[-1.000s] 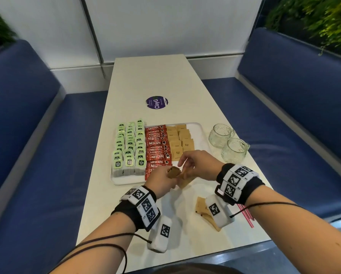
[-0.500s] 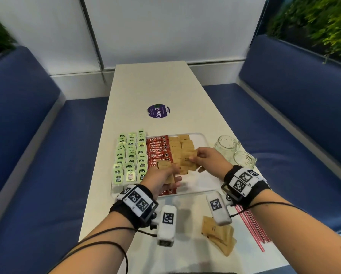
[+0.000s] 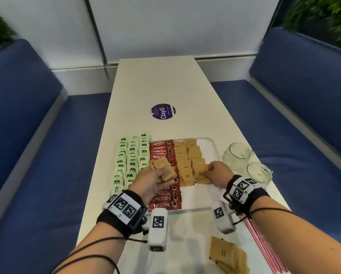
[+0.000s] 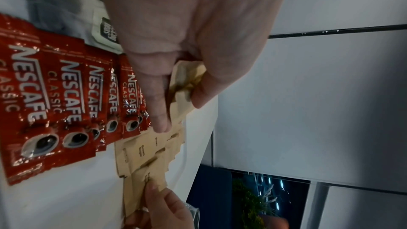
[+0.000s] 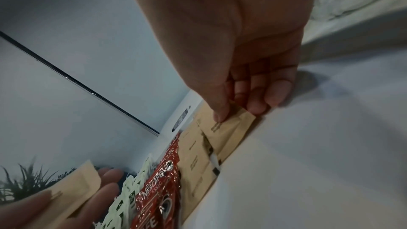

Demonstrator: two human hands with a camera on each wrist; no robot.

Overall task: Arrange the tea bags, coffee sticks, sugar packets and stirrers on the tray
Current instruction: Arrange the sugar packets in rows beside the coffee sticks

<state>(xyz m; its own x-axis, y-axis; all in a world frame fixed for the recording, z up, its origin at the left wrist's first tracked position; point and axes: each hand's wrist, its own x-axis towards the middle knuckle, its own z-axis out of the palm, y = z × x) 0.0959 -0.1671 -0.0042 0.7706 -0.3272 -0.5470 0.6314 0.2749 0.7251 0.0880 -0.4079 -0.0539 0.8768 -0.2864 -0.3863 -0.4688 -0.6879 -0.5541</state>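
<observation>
The right hand pinches a brown sugar packet onto the near end of the right-hand sugar row on the tray. The left hand grips a loose fan of spare packets above the coffee sticks; should that grip slacken, they could spill across the sticks and the tea bags to their left. More packets and the stirrers wait nearer, off the tray.

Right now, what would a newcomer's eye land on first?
The white tray striped with green tea bags, red Nescafe sticks and brown sugar packets. Above it, the left hand holds spare sugar packets while the right hand pinches one into its row.
</observation>
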